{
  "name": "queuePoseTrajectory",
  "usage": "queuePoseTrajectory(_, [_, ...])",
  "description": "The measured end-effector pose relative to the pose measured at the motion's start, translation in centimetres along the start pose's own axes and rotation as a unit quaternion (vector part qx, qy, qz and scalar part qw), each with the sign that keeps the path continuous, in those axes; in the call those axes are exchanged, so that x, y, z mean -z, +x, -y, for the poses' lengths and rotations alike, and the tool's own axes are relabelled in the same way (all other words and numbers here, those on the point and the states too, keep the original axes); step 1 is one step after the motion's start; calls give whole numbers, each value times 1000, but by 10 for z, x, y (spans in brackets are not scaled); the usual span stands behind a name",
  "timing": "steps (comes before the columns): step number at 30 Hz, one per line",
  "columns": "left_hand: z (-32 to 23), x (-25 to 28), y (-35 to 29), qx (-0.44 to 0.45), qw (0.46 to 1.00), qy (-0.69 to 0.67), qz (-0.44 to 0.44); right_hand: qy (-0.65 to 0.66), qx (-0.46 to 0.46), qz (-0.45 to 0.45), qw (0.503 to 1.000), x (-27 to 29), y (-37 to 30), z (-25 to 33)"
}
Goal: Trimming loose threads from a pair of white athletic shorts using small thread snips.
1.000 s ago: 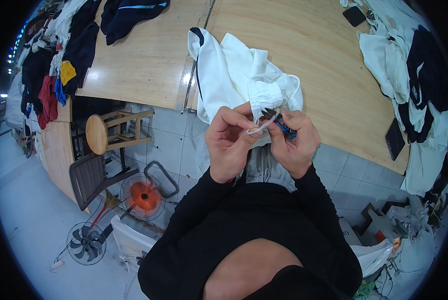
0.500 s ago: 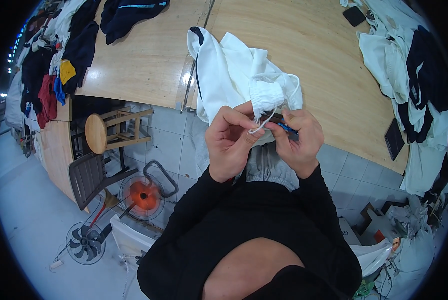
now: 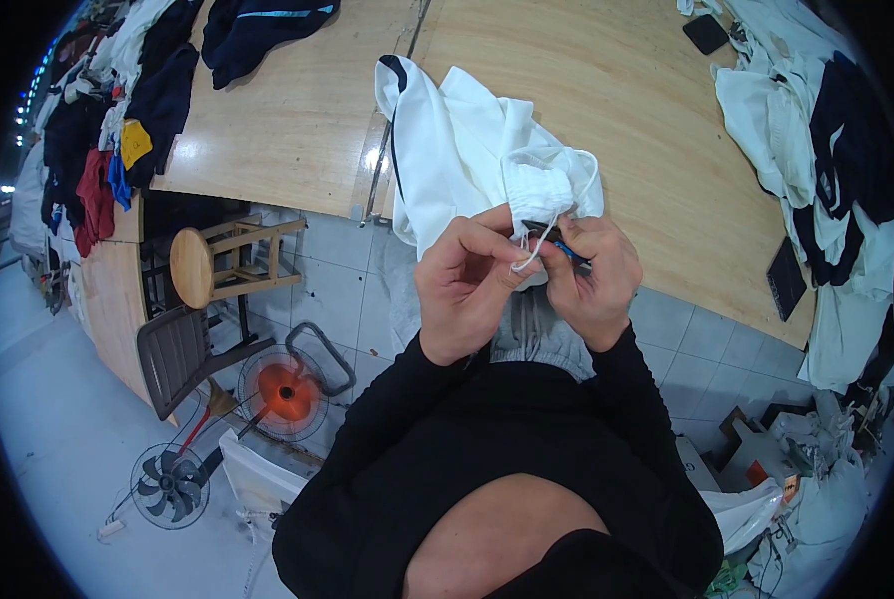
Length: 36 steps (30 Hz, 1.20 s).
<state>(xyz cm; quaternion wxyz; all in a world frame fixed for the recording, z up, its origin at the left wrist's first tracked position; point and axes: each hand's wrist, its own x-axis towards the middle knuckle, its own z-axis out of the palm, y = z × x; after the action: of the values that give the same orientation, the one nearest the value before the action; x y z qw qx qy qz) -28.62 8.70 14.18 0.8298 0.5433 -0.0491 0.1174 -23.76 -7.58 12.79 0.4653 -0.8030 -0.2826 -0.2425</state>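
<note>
A white garment (image 3: 427, 150) with a dark stripe lies over the table's near edge. Its gathered elastic end (image 3: 542, 188) reaches toward me. Thumb and fingers of my left hand (image 3: 464, 292) pinch a thin white drawstring (image 3: 539, 250) just below the gathers. Beside it, the closed fingers of my right hand (image 3: 599, 280) hold small snips (image 3: 571, 255) with blue on the handle. Their dark tip lies by the cord, partly hidden by fingers. I cannot tell whether the blades touch the cord.
The wooden table (image 3: 617, 110) carries a navy garment (image 3: 257, 35) at far left and white and navy clothes (image 3: 777, 120) at right. A dark flat object (image 3: 787, 280) lies near its right corner. To my left stand a wooden stool (image 3: 193, 268), a chair (image 3: 172, 359) and fans (image 3: 285, 389).
Both hands have shifted slightly, the left a little to the right. The snips' dark tip now shows between the hands by the cord, and the cord loop hangs at a different angle.
</note>
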Motion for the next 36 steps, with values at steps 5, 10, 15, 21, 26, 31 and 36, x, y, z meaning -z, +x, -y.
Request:
queuePoseTrajectory(5, [2, 1, 0, 4, 999, -39, -26, 35, -48, -69, 996, -7, -3, -3])
queuePoseTrajectory(10, [5, 5, -2, 6, 996, -74, -54, 27, -25, -36, 999, -3, 0, -1])
queuePoseTrajectory(15, [5, 7, -1, -12, 1000, -22, -12, 37, 10, -27, 999, -8, -2, -1])
queuePoseTrajectory(21, [3, 5, 0, -25, 998, -52, -2, 35, 16, -34, 999, -12, -2, -3])
queuePoseTrajectory(26, [4, 3, 0, -29, 998, -59, -10, 47, 25, -36, 998, -13, 3, -2])
queuePoseTrajectory(31, [2, 0, -1, -6, 998, -70, -9, 62, 20, -47, 997, -15, -3, -5])
queuePoseTrajectory(36, [3, -1, -2, -31, 999, -44, -8, 85, -34, -61, 994, -21, -7, 0])
